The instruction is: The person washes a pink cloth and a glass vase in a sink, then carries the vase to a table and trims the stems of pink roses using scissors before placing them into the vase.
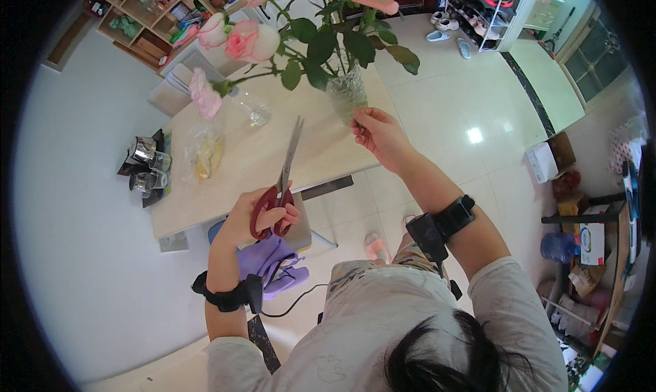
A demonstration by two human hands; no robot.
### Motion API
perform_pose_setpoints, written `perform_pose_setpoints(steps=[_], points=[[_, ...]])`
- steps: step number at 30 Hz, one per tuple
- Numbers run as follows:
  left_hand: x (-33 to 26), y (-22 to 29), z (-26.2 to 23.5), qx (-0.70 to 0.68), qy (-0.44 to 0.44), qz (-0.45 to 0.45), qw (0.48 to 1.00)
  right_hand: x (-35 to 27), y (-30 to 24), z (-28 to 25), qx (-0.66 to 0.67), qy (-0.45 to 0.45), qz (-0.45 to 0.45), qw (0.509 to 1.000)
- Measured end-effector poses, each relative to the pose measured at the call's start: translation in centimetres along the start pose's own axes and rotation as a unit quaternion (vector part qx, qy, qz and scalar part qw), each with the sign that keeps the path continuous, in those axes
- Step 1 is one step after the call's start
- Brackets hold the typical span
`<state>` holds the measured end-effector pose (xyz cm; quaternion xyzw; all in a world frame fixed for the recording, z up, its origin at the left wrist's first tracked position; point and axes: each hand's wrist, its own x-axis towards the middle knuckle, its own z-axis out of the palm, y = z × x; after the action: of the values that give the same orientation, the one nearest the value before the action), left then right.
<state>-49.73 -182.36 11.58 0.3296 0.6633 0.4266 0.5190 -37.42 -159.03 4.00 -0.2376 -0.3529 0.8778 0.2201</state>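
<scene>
My left hand is wrapped round a pair of scissors with dark red handles. Their blades point up and away, over the table, and look nearly closed. My right hand is pinched at the side of a patterned clear glass vase. Whether its fingertips touch the glass or hold something small, I cannot tell. Out of the vase rise green leaves and several pink roses. One pale pink flower droops far out to the left.
On the light wooden table lie a clear bottle and a plastic bag with something yellow inside. Metal and glass cups sit on a dark tray at the left. Below hangs purple cloth. Shelves stand at the right.
</scene>
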Motion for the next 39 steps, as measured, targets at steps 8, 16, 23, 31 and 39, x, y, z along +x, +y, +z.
perform_pose_setpoints(steps=[8, 16, 23, 31, 39], points=[[2.6, 1.1, 4.8, -0.085, 0.057, 0.02, 0.995, 2.5, -2.7, -2.6, -0.198, -0.038, -0.04, 0.979], [3.0, 0.3, 10.2, -0.101, 0.116, -0.047, 0.987, 7.5, -2.6, -1.4, -0.57, 0.009, -0.351, 0.743], [2.1, -0.4, 11.7, -0.019, 0.09, -0.123, 0.988, 11.1, -1.0, -0.5, -0.698, 0.06, -0.278, 0.657], [2.8, -0.4, 8.9, -0.005, 0.074, -0.012, 0.997, 9.0, -2.5, -1.6, -0.534, 0.04, -0.379, 0.755], [5.9, 0.8, 7.3, -0.079, 0.023, 0.009, 0.997, 8.9, -5.2, -1.0, -0.43, 0.031, -0.334, 0.838]])
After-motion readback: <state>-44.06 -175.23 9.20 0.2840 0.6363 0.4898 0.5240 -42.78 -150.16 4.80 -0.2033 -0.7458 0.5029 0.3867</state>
